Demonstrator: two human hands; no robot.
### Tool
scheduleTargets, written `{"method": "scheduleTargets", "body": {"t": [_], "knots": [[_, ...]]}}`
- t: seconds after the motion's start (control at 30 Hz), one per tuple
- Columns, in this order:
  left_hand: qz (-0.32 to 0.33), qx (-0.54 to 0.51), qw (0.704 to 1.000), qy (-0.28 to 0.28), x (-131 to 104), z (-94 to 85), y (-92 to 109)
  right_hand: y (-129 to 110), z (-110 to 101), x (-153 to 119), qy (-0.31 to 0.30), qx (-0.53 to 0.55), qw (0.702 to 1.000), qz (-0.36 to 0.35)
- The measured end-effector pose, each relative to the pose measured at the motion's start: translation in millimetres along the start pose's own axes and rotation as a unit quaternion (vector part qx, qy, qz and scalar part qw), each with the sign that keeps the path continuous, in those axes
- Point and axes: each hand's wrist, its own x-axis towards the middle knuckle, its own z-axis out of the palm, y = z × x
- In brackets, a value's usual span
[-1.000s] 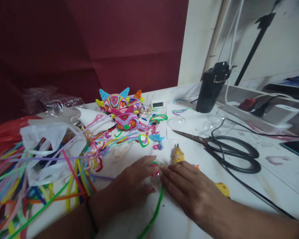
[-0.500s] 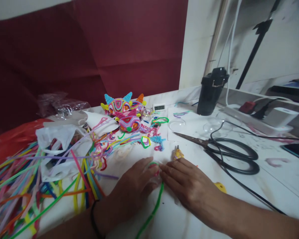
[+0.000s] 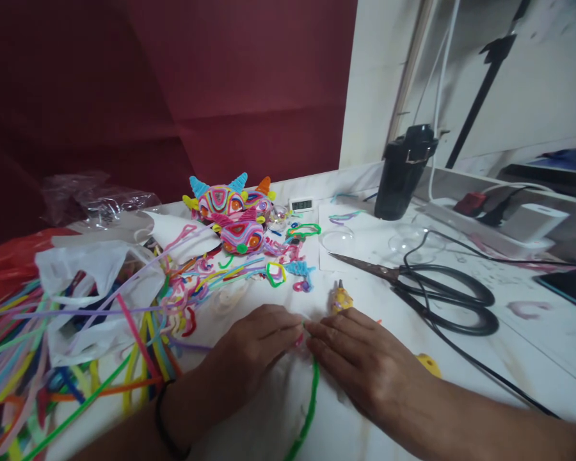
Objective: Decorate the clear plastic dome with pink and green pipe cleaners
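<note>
Fingertips of both my hands meet over the white tabletop, closed around a small piece with pink point(image 3: 299, 340) showing between them. Most of that piece is covered by my fingers. My left hand point(image 3: 256, 349), with a dark band at its wrist, grips it from the left. My right hand point(image 3: 365, 362) pinches the upper end of a green pipe cleaner point(image 3: 311, 403), whose tail curves down toward the near edge of view. Just beyond the right knuckles is a small yellow bottle with a metal tip point(image 3: 340, 298).
Loose pipe cleaners point(image 3: 9, 358) and a white plastic bag point(image 3: 96, 275) spread at left. Colourful horned animal heads point(image 3: 235, 218) stand at the back. Black-handled scissors point(image 3: 441, 288), a black cord, a dark tumbler point(image 3: 404, 176) and a power strip point(image 3: 489, 224) are at right.
My left fingers have closed further over the small piece, hiding the green and pink seen before. The green tail has swung rightward. The whole view has shifted slightly.
</note>
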Motion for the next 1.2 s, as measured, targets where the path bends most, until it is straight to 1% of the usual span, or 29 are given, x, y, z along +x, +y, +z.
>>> {"method": "scheduleTargets", "body": {"t": [0.13, 0.2, 0.27, 0.37, 0.43, 0.47, 0.57, 0.7, 0.8, 0.9, 0.97, 1.03, 1.1, 1.2], "knots": [[-0.014, -0.015, 1.000, 0.006, -2, 4.3, -1, 3, -1, 0, 0.007, 0.010, 1.000, 0.004], [-0.019, -0.024, 0.999, 0.010, -3, 6.9, -3, 5, -3, 1, 0.001, 0.015, 1.000, 0.008], [-0.015, -0.025, 1.000, 0.012, -4, 8.9, -5, 9, -6, 3, -0.027, 0.026, 0.999, 0.008], [-0.006, -0.018, 1.000, 0.020, -4, 9.8, -6, 18, -17, 6, -0.088, 0.089, 0.992, 0.025], [-0.006, -0.015, 0.999, 0.032, -3, 9.7, -6, 24, -28, 6, -0.111, 0.131, 0.983, 0.060], [-0.006, -0.013, 0.999, 0.038, -3, 9.7, -5, 27, -33, 4, -0.118, 0.134, 0.980, 0.083], [0.001, -0.003, 0.999, 0.050, -4, 10.4, -6, 33, -45, -6, -0.148, 0.087, 0.974, 0.149], [0.019, 0.001, 0.998, 0.057, -4, 11.0, -7, 30, -44, -22, -0.232, 0.050, 0.947, 0.219], [0.030, 0.017, 0.997, 0.067, -3, 11.2, -7, 26, -38, -28, -0.257, 0.028, 0.933, 0.251], [0.030, 0.028, 0.997, 0.073, -3, 12.4, -7, 24, -36, -30, -0.249, 0.029, 0.936, 0.248], [0.024, 0.026, 0.997, 0.074, -4, 13.6, -7, 24, -40, -31, -0.240, 0.036, 0.939, 0.245], [0.017, 0.022, 0.997, 0.073, -4, 14.5, -7, 24, -46, -33, -0.220, 0.073, 0.935, 0.267], [0.012, 0.020, 0.997, 0.072, -5, 14.8, -7, 25, -54, -35, -0.175, 0.154, 0.920, 0.316], [0.015, 0.011, 0.996, 0.084, -5, 14.1, -8, 24, -65, -33, -0.075, 0.299, 0.871, 0.382]]}}
